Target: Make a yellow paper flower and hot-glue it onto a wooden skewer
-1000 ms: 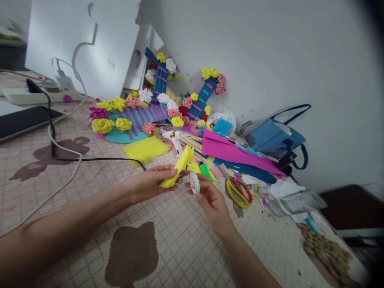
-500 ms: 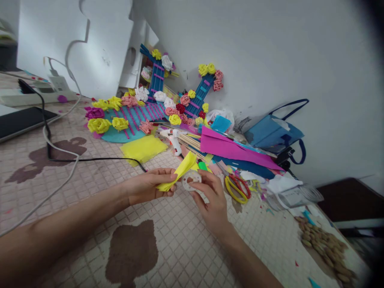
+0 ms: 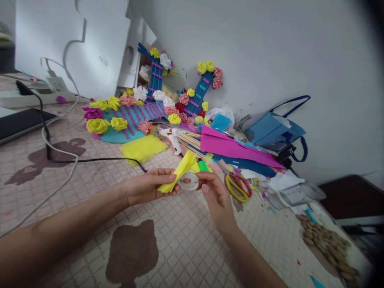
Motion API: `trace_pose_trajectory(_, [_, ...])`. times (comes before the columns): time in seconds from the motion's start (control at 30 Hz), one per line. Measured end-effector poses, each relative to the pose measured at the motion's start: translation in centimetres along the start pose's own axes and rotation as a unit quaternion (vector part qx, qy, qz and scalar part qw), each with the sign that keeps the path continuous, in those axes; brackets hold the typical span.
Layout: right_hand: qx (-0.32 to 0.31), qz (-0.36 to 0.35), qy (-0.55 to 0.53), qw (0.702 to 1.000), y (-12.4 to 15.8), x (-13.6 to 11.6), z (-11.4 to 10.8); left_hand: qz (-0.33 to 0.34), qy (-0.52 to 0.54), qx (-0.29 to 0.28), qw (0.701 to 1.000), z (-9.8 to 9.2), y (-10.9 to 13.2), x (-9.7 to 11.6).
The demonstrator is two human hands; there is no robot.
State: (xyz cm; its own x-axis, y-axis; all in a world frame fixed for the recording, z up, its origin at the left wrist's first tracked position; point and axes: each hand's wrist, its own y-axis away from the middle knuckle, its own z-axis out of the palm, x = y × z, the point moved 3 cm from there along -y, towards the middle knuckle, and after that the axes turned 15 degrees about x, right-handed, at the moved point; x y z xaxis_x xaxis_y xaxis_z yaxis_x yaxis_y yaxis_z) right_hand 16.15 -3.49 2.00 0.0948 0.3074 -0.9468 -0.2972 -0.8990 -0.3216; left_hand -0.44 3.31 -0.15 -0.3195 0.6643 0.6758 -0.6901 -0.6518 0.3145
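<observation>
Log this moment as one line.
left hand: holds folded yellow paper | right hand: holds tape roll beside paper | scissors: on table

Just below the magenta sheet [image 3: 231, 148], the folded yellow paper [image 3: 180, 172] covers the pinching fingertips of the left hand [image 3: 147, 186]; the right hand [image 3: 217, 198] hides the near rim of the tape roll [image 3: 188, 181] it grips; the blade tips of the scissors [image 3: 237, 186] are lost among scraps at the sheet's lower edge; right of the sheet a clear container [image 3: 295, 194] is blurred; farther right lie brown pieces [image 3: 327, 244] too small to name, and the corner beyond goes dark; both forearms run off the frame
</observation>
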Motion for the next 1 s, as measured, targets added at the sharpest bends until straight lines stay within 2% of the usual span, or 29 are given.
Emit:
trace_pose_trajectory(0.13, [-0.040, 0.148, -0.131, 0.980, -0.1, 1.5, 0.6, 0.006, -0.009, -0.005, 1.000, -0.1, -0.1, 0.0])
trace_pose_trajectory(0.27, [-0.051, 0.213, -0.170, 0.961, 0.1, 2.1, 1.0, 0.018, -0.026, -0.014, 0.999, 0.1, 0.0, 0.0])
trace_pose_trajectory(0.47, [-0.078, 0.248, -0.162, 0.952, 0.3, 1.8, 1.1, 0.030, -0.077, -0.025, 0.996, 0.4, 0.2, 0.1])
trace_pose_trajectory(0.73, [-0.106, 0.250, -0.182, 0.945, 0.2, 1.8, 0.7, 0.026, -0.037, -0.048, 0.998, 0.1, 0.1, 0.3])
trace_pose_trajectory(1.0, [-0.114, 0.263, -0.138, 0.948, 0.4, 1.6, 0.7, 0.016, -0.109, -0.063, 0.992, 0.4, 0.7, 0.5])
